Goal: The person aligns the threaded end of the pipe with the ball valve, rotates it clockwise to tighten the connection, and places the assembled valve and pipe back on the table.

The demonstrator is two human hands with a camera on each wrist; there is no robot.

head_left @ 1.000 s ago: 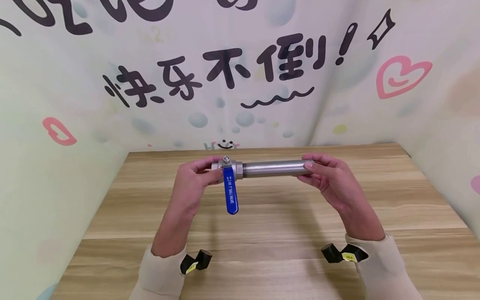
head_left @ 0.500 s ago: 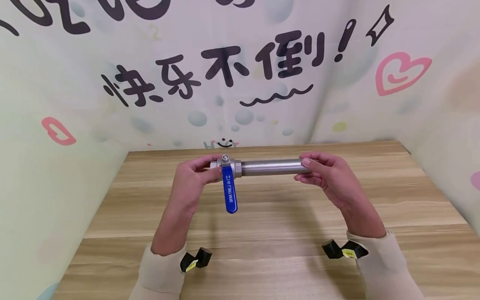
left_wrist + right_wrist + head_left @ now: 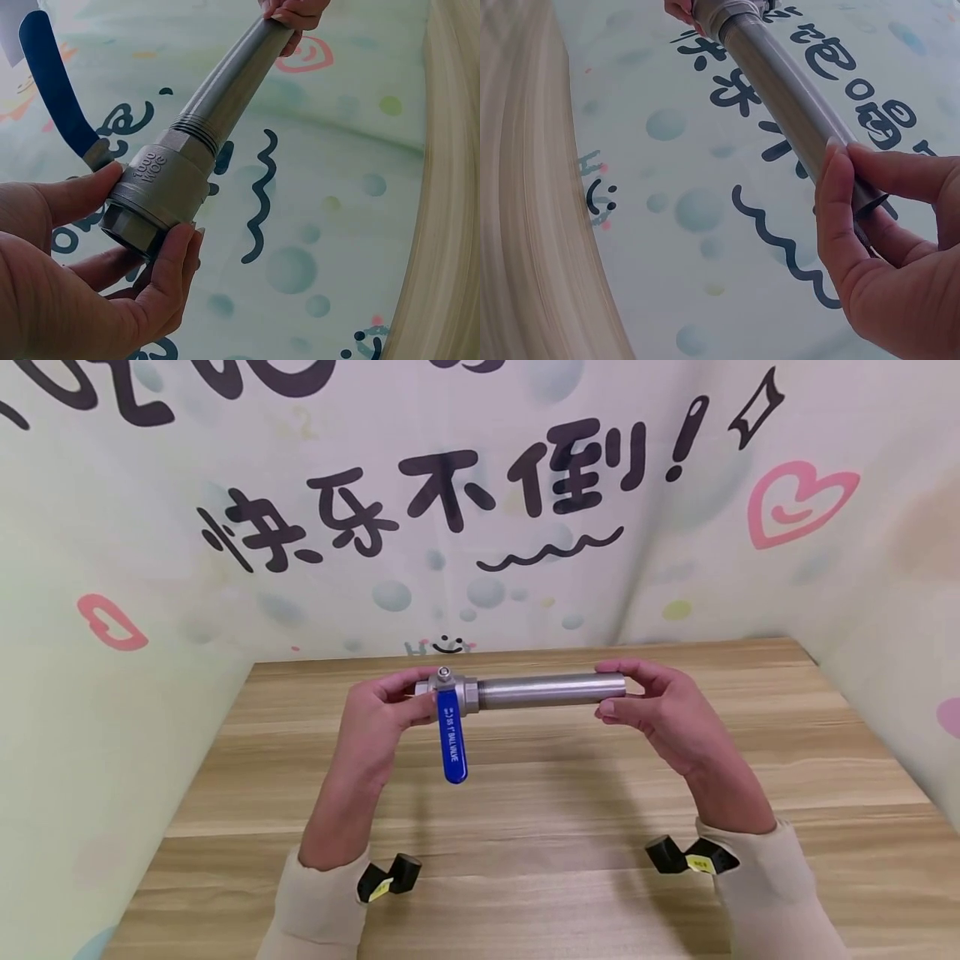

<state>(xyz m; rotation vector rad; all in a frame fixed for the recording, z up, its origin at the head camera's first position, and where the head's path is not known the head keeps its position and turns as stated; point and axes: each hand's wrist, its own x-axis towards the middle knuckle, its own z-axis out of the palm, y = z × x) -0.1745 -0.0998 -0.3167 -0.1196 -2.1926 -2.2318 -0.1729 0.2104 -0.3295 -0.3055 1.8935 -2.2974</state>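
A metal ball valve with a blue lever handle is joined to a long steel pipe at a threaded end. Both are held up level over the table. My left hand grips the valve's hex end between thumb and fingers; the left wrist view shows the raised lettering on its body. At the pipe's plain free end, my right hand holds it between thumb and fingertips, seen closely in the right wrist view. The lever points toward me, crosswise to the pipe.
Under the hands lies a wood-grain table. A pale printed curtain with black lettering and pink hearts stands behind it and at the sides. Small black devices sit at both sleeve cuffs.
My right thumb has shifted from the pipe's near face to its lower side, baring the pipe's end. The left hand keeps its grip, and the valve drifts slightly left in view.
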